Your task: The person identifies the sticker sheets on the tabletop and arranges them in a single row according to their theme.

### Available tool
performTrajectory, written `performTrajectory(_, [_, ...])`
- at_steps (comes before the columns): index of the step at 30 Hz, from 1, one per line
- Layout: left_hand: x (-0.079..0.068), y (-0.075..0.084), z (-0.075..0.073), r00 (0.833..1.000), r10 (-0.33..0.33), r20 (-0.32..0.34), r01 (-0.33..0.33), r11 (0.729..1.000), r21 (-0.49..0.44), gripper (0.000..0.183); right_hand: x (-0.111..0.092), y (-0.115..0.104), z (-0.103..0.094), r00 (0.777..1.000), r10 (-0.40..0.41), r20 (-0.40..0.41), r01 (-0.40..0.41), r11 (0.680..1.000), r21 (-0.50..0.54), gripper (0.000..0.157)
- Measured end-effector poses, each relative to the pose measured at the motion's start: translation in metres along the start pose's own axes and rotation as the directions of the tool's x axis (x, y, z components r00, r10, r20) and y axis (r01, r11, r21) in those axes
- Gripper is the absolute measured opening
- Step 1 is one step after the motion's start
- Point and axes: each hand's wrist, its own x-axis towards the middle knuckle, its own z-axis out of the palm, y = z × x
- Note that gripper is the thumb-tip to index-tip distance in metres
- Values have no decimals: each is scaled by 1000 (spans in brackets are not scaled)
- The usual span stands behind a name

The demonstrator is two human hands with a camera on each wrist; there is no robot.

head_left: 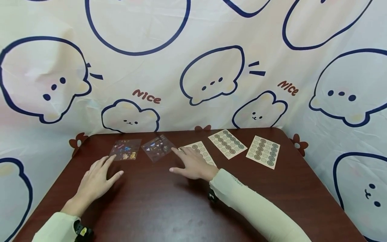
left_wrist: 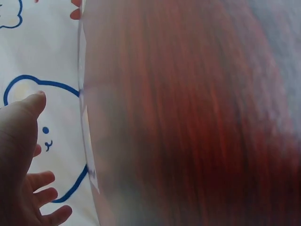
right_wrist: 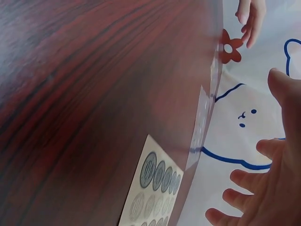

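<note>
In the head view my left hand [head_left: 96, 179] is spread at the left of the table, its fingertips by the lower left corner of a clear sheet [head_left: 122, 154] with small colourful stickers. To its right lies a second clear sheet [head_left: 152, 156] with small printed shapes. My right hand [head_left: 195, 163] reaches over a cream sheet of round stickers [head_left: 208, 156] and partly covers it; its index finger points toward the second clear sheet. Both hands hold nothing, their fingers extended. Whether the fingertips touch the sheets I cannot tell.
Two more cream sheets of round stickers, one at the back [head_left: 223, 148] and one farther right [head_left: 262, 153], lie on the dark red-brown wooden table [head_left: 157, 208]. A white cloth [head_left: 169, 74] with cartoon outlines hangs behind and beside the table.
</note>
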Motion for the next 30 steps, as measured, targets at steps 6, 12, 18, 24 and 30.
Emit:
performTrajectory(6, [11, -5, -9, 1000, 5, 4, -5, 1000, -13, 83, 10, -11, -3, 1000, -14, 14, 14, 1000, -3, 82])
performTrajectory(12, [19, -11, -16, 999, -5, 38, 6, 999, -51, 83, 20, -24, -1, 999, -37, 32, 36, 999, 29, 81])
performTrajectory(18, [23, -19, -17, 996, -25, 87, 35, 993, -112, 81, 27, -33, 5, 998, -39, 54, 37, 998, 53, 79])
performTrajectory(24, [26, -27, -15, 990, -50, 129, 69, 987, -148, 81, 33, -39, 6, 997, -17, 79, 10, 996, 86, 78])
performTrajectory(30, [26, -34, -10, 990, -62, 125, 82, 984, -159, 77, 38, -45, 12, 994, -11, 108, -6, 988, 155, 77])
